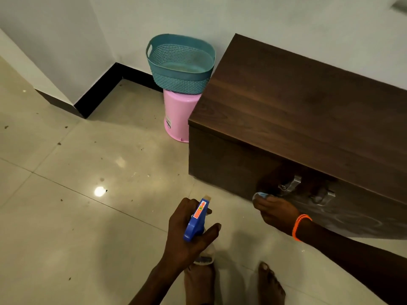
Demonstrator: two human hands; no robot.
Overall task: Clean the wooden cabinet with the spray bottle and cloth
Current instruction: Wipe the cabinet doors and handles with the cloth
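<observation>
The dark wooden cabinet (297, 111) stands low against the wall on the right, with two metal handles (290, 184) on its front. My right hand (278, 213), an orange band at the wrist, presses a small blue cloth (262, 195) against the cabinet front just left of the handles. Wet streaks show on the front panel to the right of that hand. My left hand (187, 234) holds the spray bottle (197, 221) by its blue trigger head, nozzle aimed away from me, over the floor left of the cabinet.
A teal perforated basket (180, 62) sits on a pink upturned stool (176, 115) in the corner, touching the cabinet's left end. Glossy beige floor tiles (77, 194) with dark specks spread to the left. My bare feet (233, 282) are at the bottom edge.
</observation>
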